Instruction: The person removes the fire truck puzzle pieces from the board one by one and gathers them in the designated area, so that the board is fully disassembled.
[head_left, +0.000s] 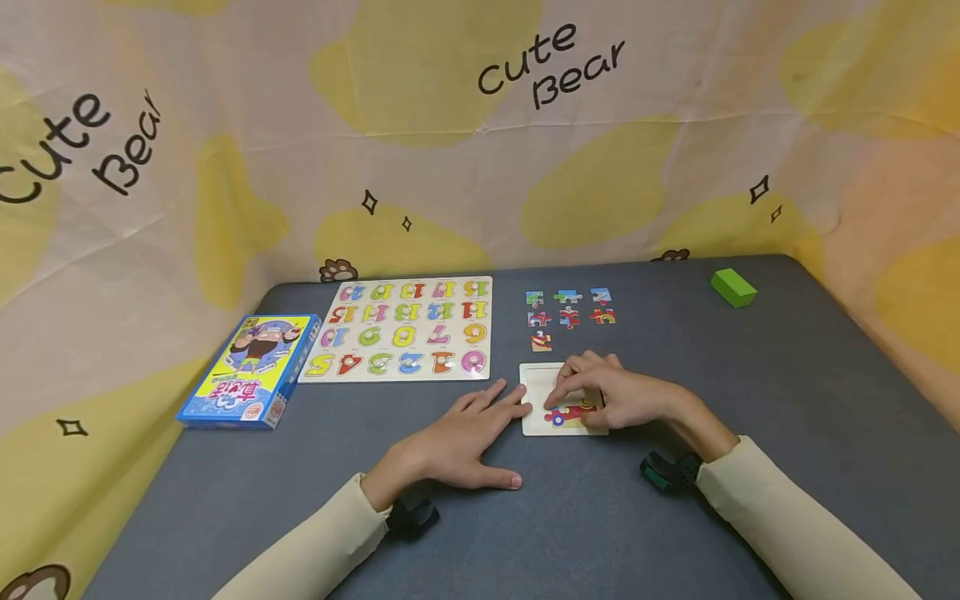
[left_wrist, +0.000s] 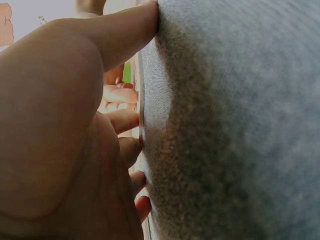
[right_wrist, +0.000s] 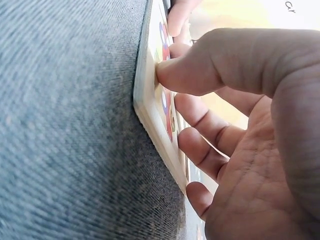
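A small white puzzle tray lies flat on the table in front of the hands. Jigsaw pieces with a red car picture fill part of its near side. The right hand bends over the tray, its thumb and index finger spread across these puzzle pieces and touching them. In the right wrist view the thumb is down on the picture near the tray's rim. The left hand lies with fingers extended, fingertips at the tray's left edge and thumb on the table.
Several loose jigsaw pieces sit in rows beyond the tray. To the left are a number puzzle board and a blue and yellow box. A green block stands at the far right. A patterned cloth hangs behind the table.
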